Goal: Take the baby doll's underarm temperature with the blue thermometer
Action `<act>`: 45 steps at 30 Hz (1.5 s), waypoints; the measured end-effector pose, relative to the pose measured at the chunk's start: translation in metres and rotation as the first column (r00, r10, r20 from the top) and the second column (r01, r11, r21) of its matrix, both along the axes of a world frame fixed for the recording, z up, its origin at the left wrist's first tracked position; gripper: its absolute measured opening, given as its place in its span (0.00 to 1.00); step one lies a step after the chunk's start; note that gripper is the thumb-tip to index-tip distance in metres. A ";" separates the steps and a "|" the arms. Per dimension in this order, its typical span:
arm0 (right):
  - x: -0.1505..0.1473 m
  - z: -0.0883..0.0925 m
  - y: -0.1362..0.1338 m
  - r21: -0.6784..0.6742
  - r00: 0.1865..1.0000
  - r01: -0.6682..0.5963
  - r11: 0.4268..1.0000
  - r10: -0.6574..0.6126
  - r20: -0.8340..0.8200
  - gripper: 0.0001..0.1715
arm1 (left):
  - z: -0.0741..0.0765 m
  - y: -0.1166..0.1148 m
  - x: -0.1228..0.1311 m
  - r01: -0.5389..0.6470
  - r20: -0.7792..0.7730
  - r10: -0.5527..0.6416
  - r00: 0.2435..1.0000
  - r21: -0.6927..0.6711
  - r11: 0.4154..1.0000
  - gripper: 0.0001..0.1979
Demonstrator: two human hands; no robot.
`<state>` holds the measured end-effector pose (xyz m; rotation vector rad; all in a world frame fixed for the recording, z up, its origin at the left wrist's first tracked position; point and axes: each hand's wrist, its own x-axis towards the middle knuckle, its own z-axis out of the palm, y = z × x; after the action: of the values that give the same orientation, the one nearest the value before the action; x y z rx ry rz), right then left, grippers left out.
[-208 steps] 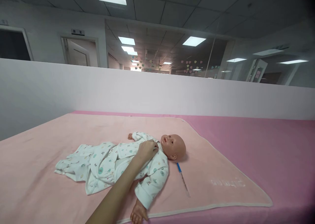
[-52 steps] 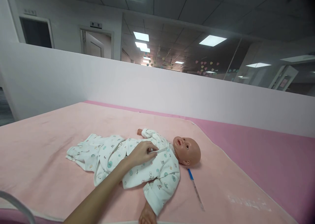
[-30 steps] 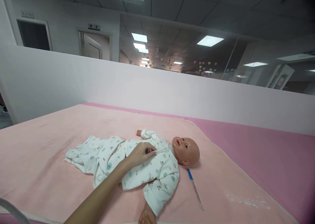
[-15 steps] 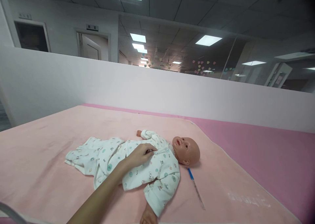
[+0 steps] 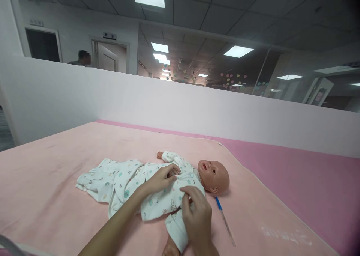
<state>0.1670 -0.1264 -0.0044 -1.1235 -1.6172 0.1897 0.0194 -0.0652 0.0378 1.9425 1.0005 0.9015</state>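
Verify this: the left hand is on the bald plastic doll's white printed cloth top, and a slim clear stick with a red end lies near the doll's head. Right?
Not quite: the slim clear stick has a blue end, not red, as the head view shows. The rest, left hand included, stands.

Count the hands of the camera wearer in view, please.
2. The left hand rests on the shirt of the doll. The right hand is lower in the picture, in front of the near sleeve; whether it touches, I cannot tell.
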 end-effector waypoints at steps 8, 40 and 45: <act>0.008 -0.005 0.036 -0.202 1.000 0.004 0.979 -0.003 0.002 0.10 | -0.002 0.002 -0.002 0.031 0.086 -0.026 0.996 -0.068 0.997 0.12; 0.009 -0.017 0.033 -0.121 0.988 -0.026 0.992 0.044 0.148 0.18 | -0.011 0.004 0.004 0.047 0.201 -0.015 0.980 -0.157 0.987 0.16; 0.009 -0.021 0.035 -0.144 0.974 -0.020 0.989 0.053 0.222 0.21 | -0.015 0.005 0.003 0.049 0.184 -0.021 0.983 -0.146 0.988 0.15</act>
<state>0.1756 -0.0915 -0.0253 -1.2603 -1.8504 0.2093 0.0223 -0.0602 0.0227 1.7136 0.8976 0.9384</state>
